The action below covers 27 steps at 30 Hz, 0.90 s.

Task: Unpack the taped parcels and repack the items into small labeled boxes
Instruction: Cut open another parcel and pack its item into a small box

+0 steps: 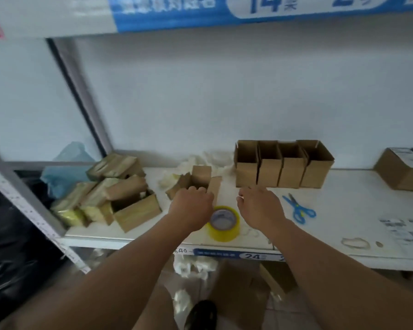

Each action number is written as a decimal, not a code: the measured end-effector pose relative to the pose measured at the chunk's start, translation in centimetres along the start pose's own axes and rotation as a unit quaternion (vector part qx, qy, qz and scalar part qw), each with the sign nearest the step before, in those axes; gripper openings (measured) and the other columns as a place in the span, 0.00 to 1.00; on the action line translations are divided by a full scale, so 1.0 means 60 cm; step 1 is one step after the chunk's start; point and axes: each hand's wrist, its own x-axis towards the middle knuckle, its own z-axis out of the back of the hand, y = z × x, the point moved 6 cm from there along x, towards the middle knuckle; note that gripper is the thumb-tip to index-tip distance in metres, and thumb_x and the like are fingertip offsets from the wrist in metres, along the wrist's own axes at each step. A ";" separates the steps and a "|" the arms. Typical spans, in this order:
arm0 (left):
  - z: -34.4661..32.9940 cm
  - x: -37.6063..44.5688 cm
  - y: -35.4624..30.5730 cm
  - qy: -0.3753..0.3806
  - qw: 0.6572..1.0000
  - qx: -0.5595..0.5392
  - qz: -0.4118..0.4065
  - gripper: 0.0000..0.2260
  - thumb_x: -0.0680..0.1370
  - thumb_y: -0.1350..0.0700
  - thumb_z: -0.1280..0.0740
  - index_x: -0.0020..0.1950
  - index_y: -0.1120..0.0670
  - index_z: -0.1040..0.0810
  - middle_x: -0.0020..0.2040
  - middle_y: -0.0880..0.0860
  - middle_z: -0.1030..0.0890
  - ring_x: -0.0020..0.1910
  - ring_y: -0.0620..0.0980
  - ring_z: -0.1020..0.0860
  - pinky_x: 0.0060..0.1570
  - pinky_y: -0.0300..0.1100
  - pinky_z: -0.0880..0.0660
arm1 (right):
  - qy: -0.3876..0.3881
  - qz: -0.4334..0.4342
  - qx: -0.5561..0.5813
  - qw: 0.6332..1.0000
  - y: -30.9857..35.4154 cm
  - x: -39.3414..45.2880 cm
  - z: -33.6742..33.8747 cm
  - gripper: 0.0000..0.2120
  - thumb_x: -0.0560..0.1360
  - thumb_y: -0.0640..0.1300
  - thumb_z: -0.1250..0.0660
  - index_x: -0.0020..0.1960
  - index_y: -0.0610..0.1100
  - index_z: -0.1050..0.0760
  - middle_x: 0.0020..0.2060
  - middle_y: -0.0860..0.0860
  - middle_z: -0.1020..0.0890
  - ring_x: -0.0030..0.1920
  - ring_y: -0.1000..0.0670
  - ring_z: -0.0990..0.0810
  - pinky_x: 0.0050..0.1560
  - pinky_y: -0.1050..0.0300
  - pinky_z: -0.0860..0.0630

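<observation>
A small open cardboard box [199, 178] with raised flaps stands mid-shelf. My left hand [191, 207] is at its near side, fingers curled over the front edge beside a flap. My right hand [260, 207] hovers just right of the box, above the shelf, with loosely curled fingers and nothing in them. A pile of tape-wrapped brown parcels [110, 194] lies at the left, one of them cut open. Several open small boxes [281, 166] stand in a row at the back right.
A yellow tape roll [224, 225] sits between my wrists near the edge of the white shelf [343, 206]. Blue scissors [299, 209] lie to the right, a label sheet [403, 231] farther right, and closed labelled boxes [405, 171] at the far right. Crumpled white wrapping [208, 160] lies behind.
</observation>
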 end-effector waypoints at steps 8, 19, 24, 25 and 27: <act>-0.031 -0.081 0.192 -0.021 0.993 -0.038 0.106 0.14 0.83 0.46 0.45 0.64 0.51 0.29 0.57 0.51 0.23 0.54 0.52 0.23 0.44 0.46 0.26 | 0.003 0.041 0.095 0.995 0.210 0.060 -0.005 0.12 0.82 0.49 0.45 0.52 0.47 0.25 0.50 0.50 0.22 0.49 0.48 0.23 0.47 0.51 0.24; -0.121 -0.143 0.419 -0.015 0.936 -0.163 0.312 0.12 0.81 0.48 0.43 0.61 0.48 0.26 0.56 0.50 0.21 0.52 0.52 0.22 0.41 0.44 0.28 | 0.063 -0.023 0.272 0.960 0.430 0.163 -0.080 0.13 0.81 0.52 0.45 0.54 0.46 0.26 0.47 0.51 0.21 0.49 0.48 0.24 0.45 0.53 0.29; -0.188 -0.142 0.445 0.006 0.912 -0.205 0.355 0.14 0.80 0.45 0.43 0.60 0.48 0.24 0.52 0.49 0.22 0.51 0.52 0.23 0.42 0.45 0.27 | 0.087 -0.136 0.322 0.933 0.442 0.181 -0.145 0.23 0.79 0.60 0.42 0.61 0.42 0.30 0.54 0.46 0.23 0.48 0.46 0.25 0.42 0.54 0.33; -0.199 -0.140 0.447 0.006 0.911 -0.210 0.355 0.14 0.80 0.45 0.44 0.59 0.48 0.25 0.50 0.49 0.23 0.50 0.52 0.23 0.41 0.45 0.27 | 0.093 -0.152 0.323 0.930 0.440 0.184 -0.160 0.25 0.78 0.62 0.42 0.62 0.41 0.30 0.55 0.45 0.23 0.50 0.45 0.24 0.43 0.54 0.32; -0.223 -0.137 0.453 0.008 0.907 -0.213 0.362 0.13 0.80 0.46 0.44 0.57 0.49 0.25 0.47 0.48 0.27 0.49 0.51 0.23 0.40 0.45 0.28 | 0.082 -0.165 0.307 0.934 0.439 0.191 -0.177 0.26 0.78 0.64 0.42 0.62 0.42 0.30 0.55 0.46 0.24 0.52 0.44 0.22 0.44 0.53 0.29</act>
